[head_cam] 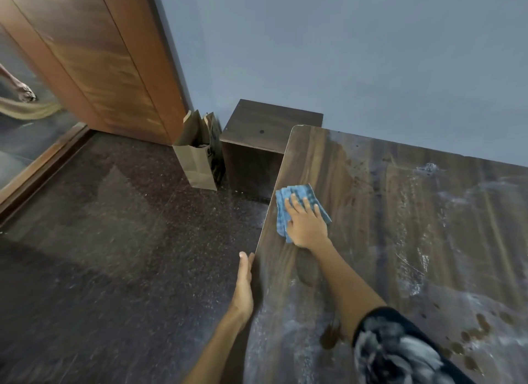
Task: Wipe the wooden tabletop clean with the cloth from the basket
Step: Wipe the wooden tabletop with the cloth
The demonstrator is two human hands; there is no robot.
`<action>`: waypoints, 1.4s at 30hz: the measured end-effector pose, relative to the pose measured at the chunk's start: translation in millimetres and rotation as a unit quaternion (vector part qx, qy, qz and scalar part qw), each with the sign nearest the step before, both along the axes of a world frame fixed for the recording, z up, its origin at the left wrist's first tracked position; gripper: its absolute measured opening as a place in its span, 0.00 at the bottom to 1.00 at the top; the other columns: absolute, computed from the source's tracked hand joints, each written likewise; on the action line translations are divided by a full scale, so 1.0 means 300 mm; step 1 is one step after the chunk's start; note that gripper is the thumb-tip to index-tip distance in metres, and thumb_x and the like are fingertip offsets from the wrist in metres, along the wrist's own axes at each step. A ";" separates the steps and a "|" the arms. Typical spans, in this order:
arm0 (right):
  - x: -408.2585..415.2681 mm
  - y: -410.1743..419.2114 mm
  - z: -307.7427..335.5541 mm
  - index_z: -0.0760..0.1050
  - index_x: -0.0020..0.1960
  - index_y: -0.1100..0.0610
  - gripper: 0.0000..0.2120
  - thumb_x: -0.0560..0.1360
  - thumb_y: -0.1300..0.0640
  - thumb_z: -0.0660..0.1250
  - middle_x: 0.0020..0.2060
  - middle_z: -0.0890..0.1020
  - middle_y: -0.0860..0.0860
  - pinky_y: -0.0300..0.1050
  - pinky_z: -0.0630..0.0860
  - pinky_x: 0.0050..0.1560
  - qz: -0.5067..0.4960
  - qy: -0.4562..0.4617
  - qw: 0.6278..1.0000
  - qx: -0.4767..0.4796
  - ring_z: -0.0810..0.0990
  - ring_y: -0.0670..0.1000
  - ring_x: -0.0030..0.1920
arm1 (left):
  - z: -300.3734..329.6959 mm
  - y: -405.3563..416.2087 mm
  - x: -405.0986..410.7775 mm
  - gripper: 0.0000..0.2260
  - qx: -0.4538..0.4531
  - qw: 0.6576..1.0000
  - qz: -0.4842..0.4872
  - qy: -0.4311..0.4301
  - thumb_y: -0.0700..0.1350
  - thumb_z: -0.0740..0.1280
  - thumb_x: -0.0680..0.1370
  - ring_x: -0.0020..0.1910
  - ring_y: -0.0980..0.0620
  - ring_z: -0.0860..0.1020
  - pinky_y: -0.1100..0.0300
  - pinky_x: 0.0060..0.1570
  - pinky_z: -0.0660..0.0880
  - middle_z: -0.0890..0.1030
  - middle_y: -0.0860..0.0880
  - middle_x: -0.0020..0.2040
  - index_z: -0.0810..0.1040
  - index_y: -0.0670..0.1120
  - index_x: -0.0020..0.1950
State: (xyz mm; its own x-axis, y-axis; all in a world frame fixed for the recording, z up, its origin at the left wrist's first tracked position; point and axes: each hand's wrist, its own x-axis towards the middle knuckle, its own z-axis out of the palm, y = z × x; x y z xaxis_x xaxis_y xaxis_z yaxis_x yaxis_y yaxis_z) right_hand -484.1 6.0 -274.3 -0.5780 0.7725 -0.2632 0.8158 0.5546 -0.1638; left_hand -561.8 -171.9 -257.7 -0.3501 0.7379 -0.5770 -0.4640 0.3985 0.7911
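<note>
A blue checked cloth (288, 201) lies flat on the dark wooden tabletop (400, 226), close to its left edge. My right hand (305, 223) presses down on the cloth with fingers spread, palm covering its near half. My left hand (244, 283) is held flat against the table's left edge, fingers straight, holding nothing. The tabletop carries white dusty smears and brown spots on its right and near parts. No basket is in view.
A brown paper bag (200, 158) stands on the dark speckled floor (114, 241) beside a low dark wooden cabinet (265, 132) at the table's far left corner. A wooden wardrobe (100, 55) with a mirror stands at the left. A blue-grey wall runs behind the table.
</note>
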 end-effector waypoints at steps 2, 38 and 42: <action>-0.054 -0.012 0.003 0.44 0.77 0.53 0.29 0.80 0.54 0.52 0.77 0.44 0.50 0.54 0.41 0.73 0.009 0.000 1.000 0.004 0.41 0.56 0.76 | -0.008 -0.002 0.007 0.34 0.009 1.000 0.009 0.004 0.63 0.43 0.76 0.71 0.54 0.61 0.63 0.64 0.58 0.60 0.49 0.74 0.56 0.43 0.75; -0.063 -0.149 0.017 0.43 0.77 0.52 0.32 0.80 0.53 0.56 0.77 0.43 0.47 0.54 0.41 0.74 0.014 0.009 1.000 -0.003 0.41 0.55 0.76 | -0.018 0.016 0.025 0.31 0.028 0.997 0.051 -0.041 0.60 0.45 0.78 0.67 0.51 0.67 0.59 0.64 0.64 0.66 0.47 0.71 0.58 0.42 0.74; 0.094 -0.404 -0.009 0.54 0.76 0.50 0.31 0.76 0.52 0.61 0.75 0.55 0.44 0.51 0.47 0.71 0.018 0.070 0.997 0.025 0.51 0.51 0.75 | -0.005 0.030 0.036 0.25 0.048 0.996 0.051 -0.058 0.58 0.46 0.78 0.55 0.55 0.75 0.62 0.55 0.70 0.74 0.47 0.63 0.67 0.46 0.67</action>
State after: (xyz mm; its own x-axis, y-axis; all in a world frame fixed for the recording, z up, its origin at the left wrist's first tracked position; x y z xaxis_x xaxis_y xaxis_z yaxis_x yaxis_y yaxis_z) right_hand -455.9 -115.1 -277.0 -0.6345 0.7601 -0.1403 0.7659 0.5939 -0.2464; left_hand -551.1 -163.0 -259.1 -0.3610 0.7552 -0.5471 -0.5895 0.2698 0.7614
